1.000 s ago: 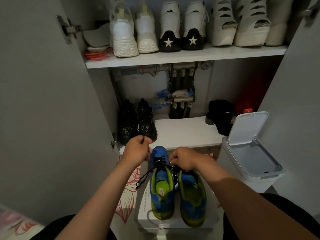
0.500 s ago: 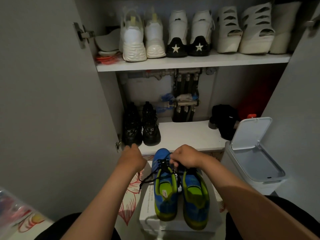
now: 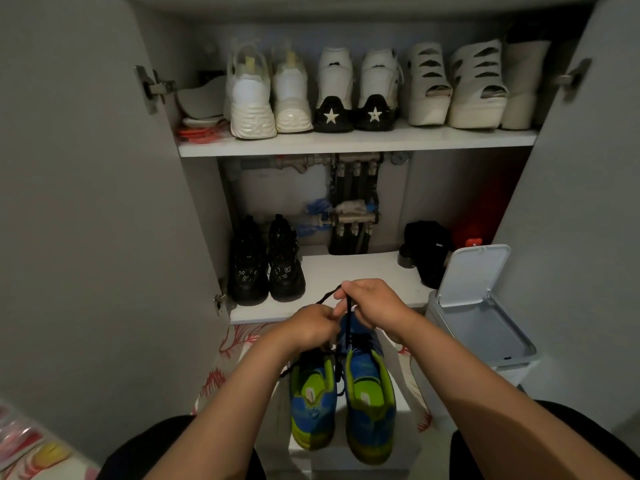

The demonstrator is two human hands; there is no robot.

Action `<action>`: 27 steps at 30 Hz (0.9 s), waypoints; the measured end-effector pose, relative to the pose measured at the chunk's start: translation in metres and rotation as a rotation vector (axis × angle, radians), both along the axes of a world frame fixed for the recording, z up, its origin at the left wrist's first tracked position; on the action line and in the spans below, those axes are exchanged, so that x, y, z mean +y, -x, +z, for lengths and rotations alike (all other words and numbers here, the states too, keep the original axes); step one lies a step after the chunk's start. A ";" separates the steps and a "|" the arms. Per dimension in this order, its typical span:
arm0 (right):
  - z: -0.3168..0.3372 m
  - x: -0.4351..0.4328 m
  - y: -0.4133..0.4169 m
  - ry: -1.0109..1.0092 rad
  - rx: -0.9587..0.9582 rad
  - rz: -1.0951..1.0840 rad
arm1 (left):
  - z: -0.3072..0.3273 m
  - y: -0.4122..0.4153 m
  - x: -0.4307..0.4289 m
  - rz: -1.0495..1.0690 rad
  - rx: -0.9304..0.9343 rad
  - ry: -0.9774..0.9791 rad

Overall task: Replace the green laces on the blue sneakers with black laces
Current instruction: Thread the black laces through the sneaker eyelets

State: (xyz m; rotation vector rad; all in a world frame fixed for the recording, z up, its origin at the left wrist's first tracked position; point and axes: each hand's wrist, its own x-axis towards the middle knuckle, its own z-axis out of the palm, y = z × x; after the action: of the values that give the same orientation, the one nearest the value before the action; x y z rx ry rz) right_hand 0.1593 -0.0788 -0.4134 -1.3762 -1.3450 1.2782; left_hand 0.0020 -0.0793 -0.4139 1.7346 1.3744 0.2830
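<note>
Sneakers (image 3: 343, 393) side by side on box (image 3: 407, 420), toes away. Left hand (image 3: 308, 327) curled, pinching lace (image 3: 348, 315) at toe end. Right hand (image 3: 374, 306) curled, gripping same lace higher. Risk: hard tug drags sneaker off box, or pulls lace end back through eyelet. Bin (image 3: 485, 327) beyond, lid up.

Dim, flat indoor light, greyish all over. Deep shadow swallows the cabinet recess (image 3: 478, 202) at lower right, while the upper shelf (image 3: 346, 144) catches pale light along its edge. Wide-angle bend bows the cabinet doors (image 3: 86, 202) outward. Centre reasonably sharp, corners soft.
</note>
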 end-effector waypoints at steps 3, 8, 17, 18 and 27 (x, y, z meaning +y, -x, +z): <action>0.001 -0.005 -0.003 0.009 0.045 -0.022 | -0.005 -0.013 -0.003 0.002 -0.111 -0.060; 0.003 -0.007 -0.022 0.048 0.211 -0.144 | -0.010 -0.022 -0.003 0.017 -0.172 -0.029; -0.004 -0.011 -0.048 0.130 0.174 -0.258 | -0.005 -0.013 0.009 -0.118 0.640 -0.084; -0.004 -0.013 -0.048 0.142 0.157 -0.241 | -0.004 -0.011 0.008 -0.120 0.682 -0.088; -0.003 -0.015 -0.039 0.131 0.208 -0.075 | -0.012 -0.037 0.002 -0.033 -0.243 -0.126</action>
State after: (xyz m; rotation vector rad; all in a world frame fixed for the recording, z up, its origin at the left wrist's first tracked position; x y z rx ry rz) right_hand 0.1985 -0.0943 -0.4159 -1.3268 -1.0758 1.4369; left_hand 0.0385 -0.0775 -0.4262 1.7590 1.1716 0.5534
